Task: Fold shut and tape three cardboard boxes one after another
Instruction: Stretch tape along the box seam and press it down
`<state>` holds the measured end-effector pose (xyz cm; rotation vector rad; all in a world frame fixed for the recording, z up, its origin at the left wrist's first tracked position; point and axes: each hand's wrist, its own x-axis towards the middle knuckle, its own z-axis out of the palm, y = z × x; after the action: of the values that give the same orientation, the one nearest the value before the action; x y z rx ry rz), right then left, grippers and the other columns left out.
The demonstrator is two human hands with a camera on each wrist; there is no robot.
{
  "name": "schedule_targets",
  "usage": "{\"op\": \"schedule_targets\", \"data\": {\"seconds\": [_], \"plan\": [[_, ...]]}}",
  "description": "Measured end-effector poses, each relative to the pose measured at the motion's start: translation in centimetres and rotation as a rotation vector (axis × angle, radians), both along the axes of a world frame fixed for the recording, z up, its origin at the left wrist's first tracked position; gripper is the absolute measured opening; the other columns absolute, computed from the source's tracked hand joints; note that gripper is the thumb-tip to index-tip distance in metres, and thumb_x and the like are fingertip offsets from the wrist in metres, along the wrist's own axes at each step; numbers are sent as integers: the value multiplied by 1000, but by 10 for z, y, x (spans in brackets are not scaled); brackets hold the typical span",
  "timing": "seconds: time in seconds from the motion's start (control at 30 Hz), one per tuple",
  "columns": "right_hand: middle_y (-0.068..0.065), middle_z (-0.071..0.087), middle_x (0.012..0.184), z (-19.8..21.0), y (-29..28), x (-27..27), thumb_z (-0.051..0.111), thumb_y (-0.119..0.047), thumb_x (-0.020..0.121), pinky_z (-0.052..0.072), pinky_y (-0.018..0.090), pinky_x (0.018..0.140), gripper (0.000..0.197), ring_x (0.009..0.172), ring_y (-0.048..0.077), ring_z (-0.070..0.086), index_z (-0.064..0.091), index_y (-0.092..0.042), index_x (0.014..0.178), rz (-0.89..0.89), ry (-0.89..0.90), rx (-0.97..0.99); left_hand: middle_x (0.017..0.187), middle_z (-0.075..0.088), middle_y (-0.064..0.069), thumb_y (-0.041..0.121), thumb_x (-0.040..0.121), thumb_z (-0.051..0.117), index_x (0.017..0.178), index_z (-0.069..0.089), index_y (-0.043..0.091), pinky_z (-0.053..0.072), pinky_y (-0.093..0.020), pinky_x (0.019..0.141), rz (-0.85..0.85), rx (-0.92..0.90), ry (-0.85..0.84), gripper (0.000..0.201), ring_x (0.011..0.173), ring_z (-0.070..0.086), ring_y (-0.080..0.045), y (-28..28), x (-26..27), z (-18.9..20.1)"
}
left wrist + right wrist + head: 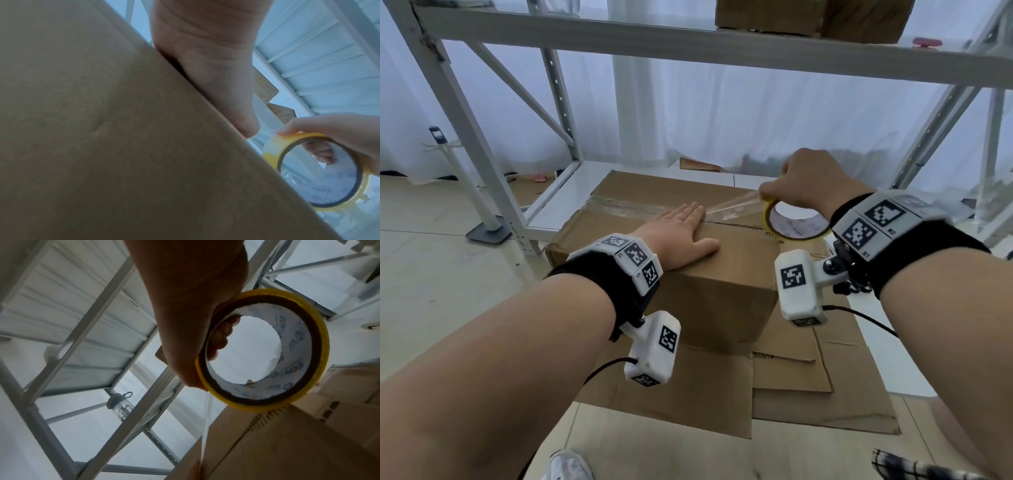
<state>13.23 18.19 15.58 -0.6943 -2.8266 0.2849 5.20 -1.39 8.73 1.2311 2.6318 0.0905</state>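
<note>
The box point(654, 240) sits centre-frame, flaps folded, its seam taped about halfway. The left hand point(678, 236) lies flat on it; at 2 o'clock the right hand point(811, 185) grips the tape roll point(796, 222), the remaining seam still untaped.

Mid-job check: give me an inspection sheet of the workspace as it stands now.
Surface: flattened cardboard sheets on the floor, under the box.
Job's things: cardboard box flaps shut, clear tape strip partly laid along the seam; tape roll above the box's right end.
Clutter: scraps on the floor behind the rack.
Grippers: left hand flat on the box top; right hand grips the roll.
Cables: black cable from each wrist camera.
Surroundings: white metal rack, boxes on its upper shelf, white curtain.
</note>
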Motion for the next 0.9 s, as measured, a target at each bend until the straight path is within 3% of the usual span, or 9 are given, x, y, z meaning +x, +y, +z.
{"op": "schedule_targets", "data": {"seconds": [0.13, 0.23, 0.33, 0.43, 0.53, 0.7, 0.9], "plan": [[1, 42, 58, -8, 7, -1, 62, -47, 80, 28, 29, 51, 45, 58, 18, 43, 40, -13, 59, -31, 31, -16, 160, 5, 2, 78, 82, 30, 153, -2, 21, 7, -38, 118, 21, 15, 16, 96, 147, 7, -20, 3, 1, 5], [1, 47, 64, -8, 8, -2, 61, -46, 82, 29, 28, 52, 41, 71, 23, 50, 46, -12, 63, -19, 22, -11, 157, 14, 0, 79, 80, 32, 152, 11, 20, 9, -41, 116, 2, -4, 77, 95, 144, 13, -24, 8, -2, 9], [1, 50, 66, -9, 8, -2, 62, -41, 80, 30, 25, 52, 33, 75, 23, 52, 52, -12, 69, -9, 10, -1, 161, 6, -1, 76, 80, 38, 152, 13, 19, 2, -36, 118, -1, 36, 3, 95, 147, 4, -19, 9, -1, 8], [0, 46, 64, -11, 6, -1, 64, -36, 78, 34, 27, 58, 33, 71, 22, 48, 44, -16, 62, 2, 10, -14, 161, 1, 1, 75, 80, 42, 153, 7, 19, 4, -32, 117, 24, 72, -49, 99, 147, 3, -14, 5, 3, 5], [1, 42, 62, -6, 3, -1, 64, -33, 77, 33, 28, 56, 36, 68, 24, 47, 38, -16, 59, 13, -28, 31, 161, -4, 2, 76, 82, 36, 153, -5, 18, 0, -27, 116, 28, 35, -45, 100, 147, -2, -11, 3, 4, 5], [1, 46, 66, -14, 5, 6, 65, -42, 80, 41, 31, 65, 43, 74, 25, 51, 34, -18, 64, 14, -93, 93, 160, -14, 2, 77, 83, 25, 152, -11, 20, -6, -28, 116, 9, -55, -32, 96, 146, -9, -10, 6, 3, 5], [1, 53, 70, -15, 10, 8, 69, -42, 78, 36, 28, 57, 36, 71, 20, 53, 51, -13, 69, 3, -73, 39, 159, -17, 0, 74, 87, 24, 151, -12, 17, -6, -32, 119, 29, -135, -28, 94, 146, -13, -13, 17, 5, 10]]}}
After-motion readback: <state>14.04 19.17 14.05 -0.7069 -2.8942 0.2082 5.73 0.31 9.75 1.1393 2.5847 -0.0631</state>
